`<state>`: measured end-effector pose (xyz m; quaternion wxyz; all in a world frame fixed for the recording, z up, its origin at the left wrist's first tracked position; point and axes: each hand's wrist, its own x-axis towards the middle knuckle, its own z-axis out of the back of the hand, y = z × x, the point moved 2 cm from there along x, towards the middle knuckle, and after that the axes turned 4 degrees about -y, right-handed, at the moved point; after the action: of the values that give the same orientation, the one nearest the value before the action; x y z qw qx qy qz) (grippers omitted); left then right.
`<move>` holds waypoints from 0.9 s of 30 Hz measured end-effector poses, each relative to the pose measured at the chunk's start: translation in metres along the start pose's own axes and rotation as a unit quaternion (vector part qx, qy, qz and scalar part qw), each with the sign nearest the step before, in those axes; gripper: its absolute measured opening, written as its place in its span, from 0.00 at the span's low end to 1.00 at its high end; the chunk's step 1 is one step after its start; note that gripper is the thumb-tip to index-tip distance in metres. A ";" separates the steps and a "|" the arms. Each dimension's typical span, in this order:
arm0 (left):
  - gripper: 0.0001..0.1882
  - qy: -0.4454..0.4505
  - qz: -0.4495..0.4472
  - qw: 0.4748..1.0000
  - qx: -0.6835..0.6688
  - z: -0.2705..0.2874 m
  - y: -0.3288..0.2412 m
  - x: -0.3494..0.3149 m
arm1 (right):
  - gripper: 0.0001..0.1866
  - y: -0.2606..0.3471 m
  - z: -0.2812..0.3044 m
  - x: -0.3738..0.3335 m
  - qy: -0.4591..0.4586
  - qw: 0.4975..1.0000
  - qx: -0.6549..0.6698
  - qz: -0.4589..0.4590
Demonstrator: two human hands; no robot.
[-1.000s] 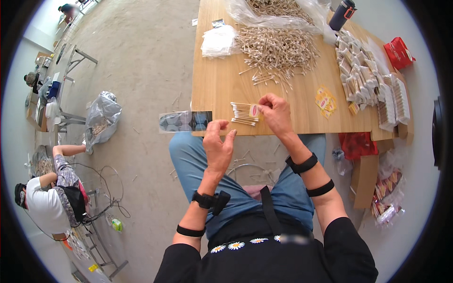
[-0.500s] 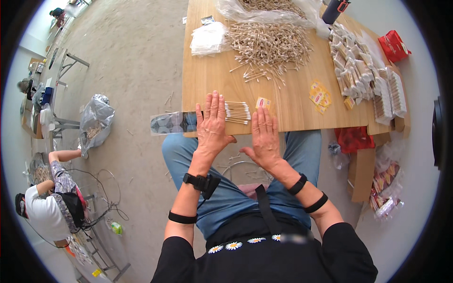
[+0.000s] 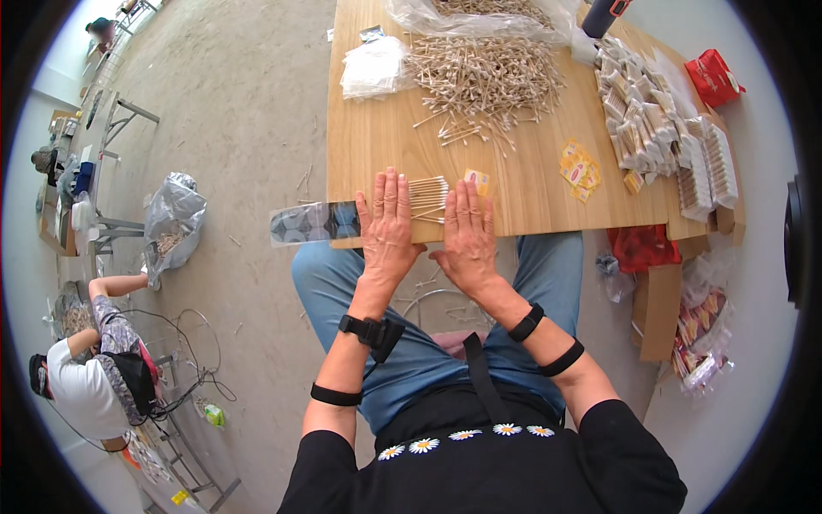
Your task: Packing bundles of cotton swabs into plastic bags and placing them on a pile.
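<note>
A flat row of cotton swabs (image 3: 428,199) lies near the table's front edge, between my two hands. My left hand (image 3: 388,224) rests at the row's left end, its fingers straight. At the other end is my right hand (image 3: 467,240), also with fingers stretched out, its fingertips touching or very close to the swab tips. Both thumbs point inward. A small yellow card (image 3: 477,180) lies just beyond my right fingertips. Left of my left hand, a clear plastic strip with dark patterned parts (image 3: 312,223) sticks out past the table's left edge.
A big heap of loose swabs (image 3: 488,81) covers the back of the wooden table (image 3: 522,201). Clear bags (image 3: 373,68) lie left of it. Yellow cards (image 3: 580,171), packed swabs (image 3: 634,116) and a dark bottle (image 3: 602,17) are rightward. A co-worker (image 3: 86,394) sits at left.
My right hand has moved left, up to the swab row's right end, narrowing the gap between my hands. My left hand has shifted slightly right.
</note>
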<state>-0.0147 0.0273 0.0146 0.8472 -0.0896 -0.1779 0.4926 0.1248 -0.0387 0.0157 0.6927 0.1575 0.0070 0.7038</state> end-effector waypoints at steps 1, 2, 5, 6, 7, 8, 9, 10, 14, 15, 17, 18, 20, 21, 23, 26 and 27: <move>0.67 0.001 0.000 1.000 0.000 0.003 -0.001 0.000 | 0.66 0.000 0.001 -0.001 0.000 1.000 0.000 -0.001; 0.68 0.009 0.004 1.000 -0.003 0.006 -0.003 0.000 | 0.65 0.000 0.006 -0.001 0.005 1.000 -0.002 -0.004; 0.68 0.013 -0.014 1.000 0.008 0.014 -0.007 -0.011 | 0.64 0.001 0.014 0.002 0.009 1.000 -0.006 0.014; 0.68 0.009 -0.037 0.999 0.021 0.016 -0.010 -0.015 | 0.64 0.001 0.015 0.004 0.008 0.999 -0.009 0.037; 0.68 0.009 -0.038 0.999 0.021 0.015 -0.012 -0.020 | 0.64 0.000 0.014 0.004 0.008 0.999 -0.009 0.035; 0.68 0.021 -0.054 0.998 0.028 0.012 -0.015 -0.025 | 0.64 0.000 0.012 0.004 0.006 0.999 -0.014 0.043; 0.67 0.033 -0.070 0.996 0.036 0.009 -0.016 -0.028 | 0.64 0.000 0.010 0.005 0.004 0.999 -0.019 0.050; 0.67 0.033 -0.070 0.996 0.037 0.007 -0.013 -0.029 | 0.64 0.000 0.010 0.005 0.004 0.999 -0.019 0.051; 0.68 0.030 -0.091 0.992 0.078 0.003 -0.007 -0.022 | 0.62 -0.001 0.006 0.004 0.025 0.999 -0.021 0.040; 0.69 0.032 -0.097 0.991 0.084 0.004 -0.006 -0.019 | 0.63 -0.001 0.005 0.004 0.021 0.999 -0.018 0.042; 0.69 0.043 -0.094 0.992 0.073 0.006 -0.005 -0.013 | 0.63 -0.002 0.003 0.004 0.018 0.999 -0.023 0.042; 0.68 0.054 -0.091 0.992 0.062 0.008 -0.005 -0.011 | 0.63 -0.002 0.003 0.004 0.015 0.999 -0.027 0.043; 0.68 0.048 -0.097 0.993 0.056 0.010 -0.002 -0.004 | 0.63 -0.002 0.003 0.003 0.017 0.999 -0.027 0.043; 0.67 0.041 -0.102 0.993 0.049 0.011 -0.002 -0.002 | 0.63 -0.003 0.003 0.003 0.020 0.998 -0.027 0.044; 0.67 0.045 -0.101 0.993 0.044 0.011 -0.002 0.002 | 0.63 -0.003 0.004 0.003 0.019 0.999 -0.025 0.043; 0.67 0.056 -0.103 0.993 0.031 0.012 -0.002 0.009 | 0.63 -0.004 0.003 0.003 0.020 0.999 -0.023 0.044; 0.68 0.063 -0.106 0.992 0.024 0.013 -0.002 0.011 | 0.63 -0.004 0.003 0.003 0.021 0.998 -0.023 0.045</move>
<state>-0.0129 0.0356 0.0301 0.9060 -0.0809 -0.1209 0.3976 0.1296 -0.0361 0.0178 0.6631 0.1269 -0.0014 0.7377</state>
